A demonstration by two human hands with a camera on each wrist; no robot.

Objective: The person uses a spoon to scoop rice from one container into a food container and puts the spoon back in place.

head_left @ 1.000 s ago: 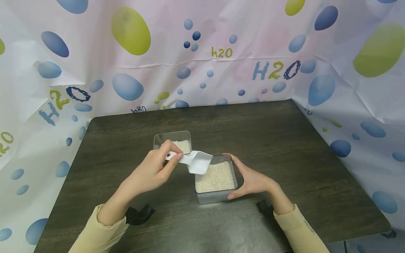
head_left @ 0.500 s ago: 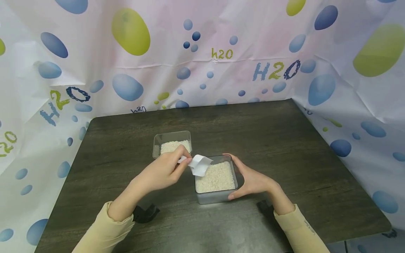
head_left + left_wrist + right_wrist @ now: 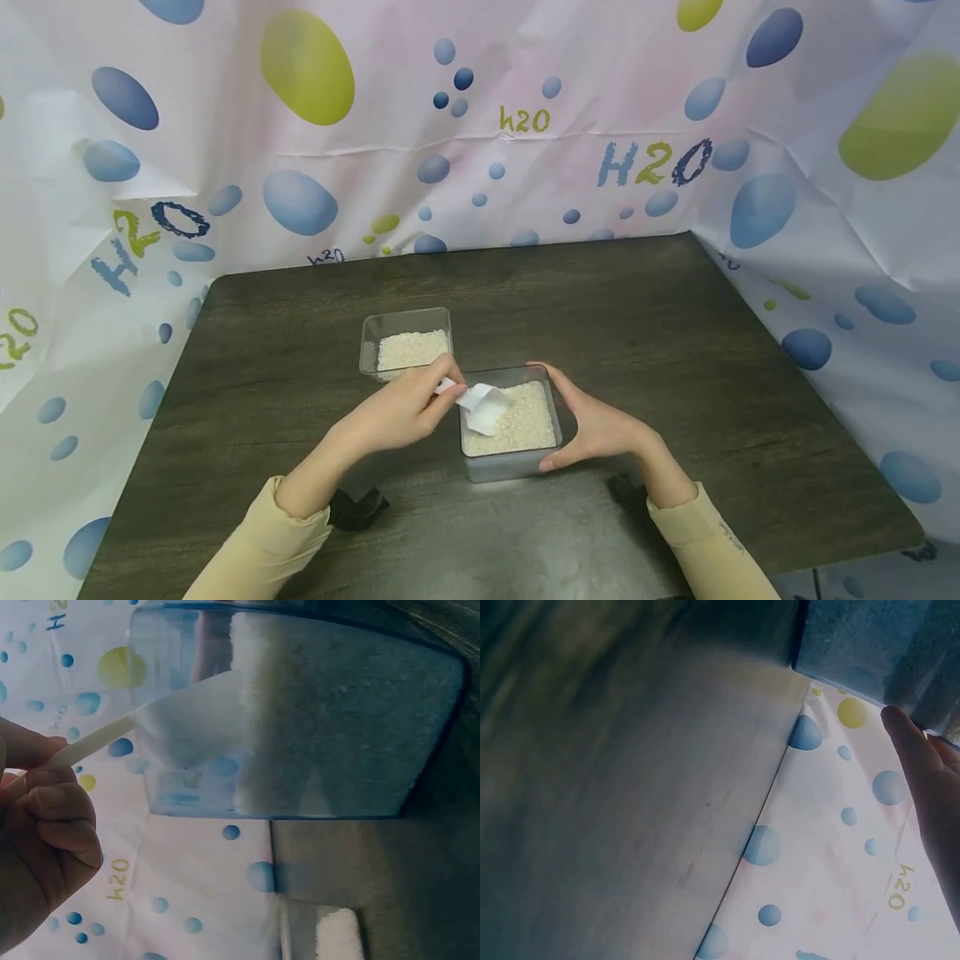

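Note:
My left hand (image 3: 401,408) pinches the handle of a white plastic scoop (image 3: 487,410) between thumb and fingers. The scoop's head is inside a clear box (image 3: 506,468) filled with white rice (image 3: 528,421). Through the box wall in the left wrist view, the tip of the scoop (image 3: 199,724) meets the rice. My right hand (image 3: 600,427) grips the box from the right, thumb at its near side and fingers at its far corner. In the right wrist view, the thumb touches the box wall (image 3: 870,652).
A second clear box (image 3: 416,319), holding a smaller amount of rice, stands just behind and left of the first. Both are on a dark wooden table (image 3: 615,308). A patterned sheet (image 3: 360,133) hangs behind and beside the table.
My left hand has moved right and toward me, and the scoop has gone lower, into the near box's rice. The right hand and the box have stayed in place.

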